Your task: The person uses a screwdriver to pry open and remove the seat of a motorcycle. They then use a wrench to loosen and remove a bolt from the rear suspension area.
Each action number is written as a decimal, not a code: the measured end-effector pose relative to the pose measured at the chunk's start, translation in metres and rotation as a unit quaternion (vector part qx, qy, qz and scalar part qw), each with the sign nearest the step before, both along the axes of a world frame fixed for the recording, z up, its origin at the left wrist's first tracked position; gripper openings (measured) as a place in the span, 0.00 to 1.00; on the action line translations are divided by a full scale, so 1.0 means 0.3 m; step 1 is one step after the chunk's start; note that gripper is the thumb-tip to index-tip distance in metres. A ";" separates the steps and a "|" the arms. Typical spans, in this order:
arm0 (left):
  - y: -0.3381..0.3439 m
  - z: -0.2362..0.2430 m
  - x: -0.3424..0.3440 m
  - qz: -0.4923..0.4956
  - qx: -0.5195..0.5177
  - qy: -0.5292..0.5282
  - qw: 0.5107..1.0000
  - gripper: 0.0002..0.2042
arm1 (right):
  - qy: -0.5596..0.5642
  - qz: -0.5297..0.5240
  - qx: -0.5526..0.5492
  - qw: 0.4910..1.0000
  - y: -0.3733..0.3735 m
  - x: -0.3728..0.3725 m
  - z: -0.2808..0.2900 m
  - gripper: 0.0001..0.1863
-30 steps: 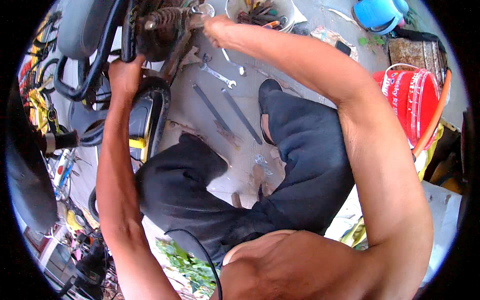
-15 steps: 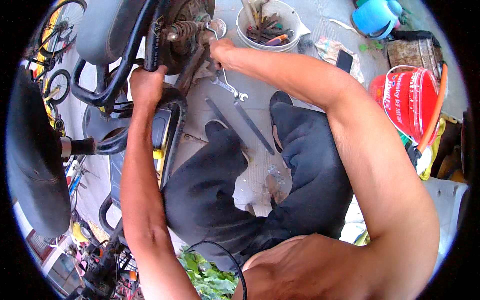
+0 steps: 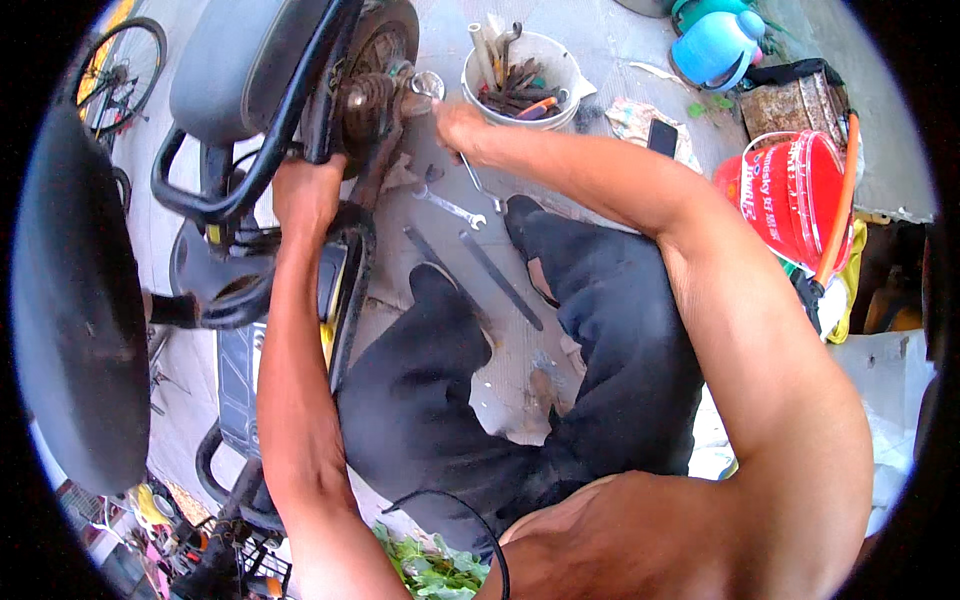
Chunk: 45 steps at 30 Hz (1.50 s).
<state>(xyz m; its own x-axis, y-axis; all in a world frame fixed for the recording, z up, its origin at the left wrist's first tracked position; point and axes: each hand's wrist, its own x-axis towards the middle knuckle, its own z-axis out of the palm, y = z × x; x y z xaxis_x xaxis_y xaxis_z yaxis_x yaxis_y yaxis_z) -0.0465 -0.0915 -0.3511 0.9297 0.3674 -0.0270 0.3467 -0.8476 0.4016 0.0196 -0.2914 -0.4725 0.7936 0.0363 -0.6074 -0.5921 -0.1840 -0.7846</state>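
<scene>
A black scooter (image 3: 240, 175) lies at the left with its wheel (image 3: 385, 35) and rusty coil spring (image 3: 370, 95) exposed. My left hand (image 3: 308, 190) is closed around a black frame tube (image 3: 322, 120) near the spring. My right hand (image 3: 458, 128) grips a long bent metal wrench (image 3: 472, 178) at the shiny fitting (image 3: 426, 86) beside the wheel hub. An open-ended spanner (image 3: 455, 210) rests on the ground below, and two dark flat bars (image 3: 500, 280) lie near my legs.
A white bucket of tools (image 3: 520, 90) stands beyond my right hand. At the right are a phone (image 3: 662, 138) on a rag, a blue watering can (image 3: 715, 50), a red bucket (image 3: 780, 200) and an orange hose (image 3: 840, 205). Bicycles (image 3: 115, 75) stand at far left.
The view has shifted, so the scooter and my left arm sit further right. My right hand and the wrench have moved slightly down and right in the picture; both hands still grip.
</scene>
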 end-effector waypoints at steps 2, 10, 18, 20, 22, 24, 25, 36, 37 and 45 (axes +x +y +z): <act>0.018 -0.001 0.000 -0.008 -0.044 -0.008 0.999 0.19 | -0.003 0.040 -0.005 0.999 -0.029 -0.005 -0.005 0.31; -0.064 0.061 -0.014 0.039 -0.101 0.038 0.993 0.15 | -0.232 0.089 -0.177 0.952 -0.147 -0.034 -0.170 0.27; -0.055 0.025 -0.016 0.075 -0.191 0.026 0.978 0.09 | -0.163 -0.022 -0.060 0.984 -0.070 -0.049 -0.208 0.27; -0.054 0.056 -0.024 0.085 -0.175 0.015 0.981 0.09 | -0.161 -0.022 -0.025 0.986 -0.041 -0.045 -0.170 0.26; -0.037 0.037 -0.020 0.084 -0.146 0.016 0.986 0.09 | -0.187 -0.030 -0.020 0.982 -0.036 -0.046 -0.187 0.26; -0.051 0.024 -0.023 0.090 -0.145 0.014 0.985 0.09 | -0.243 -0.042 -0.038 0.968 -0.040 -0.032 -0.227 0.25; -0.057 0.030 -0.023 0.095 -0.143 0.009 0.985 0.09 | -0.273 -0.026 -0.053 0.960 -0.046 -0.021 -0.243 0.24; -0.059 0.030 -0.022 0.088 -0.137 0.008 0.987 0.10 | -0.420 0.060 -0.112 0.899 -0.054 0.082 -0.372 0.18; -0.063 0.035 -0.022 0.091 -0.136 0.011 0.987 0.10 | -0.420 0.061 -0.108 0.899 -0.050 0.082 -0.374 0.18; -0.049 0.032 -0.025 0.085 -0.142 0.011 0.986 0.11 | -0.361 0.029 -0.080 0.929 -0.008 0.046 -0.355 0.16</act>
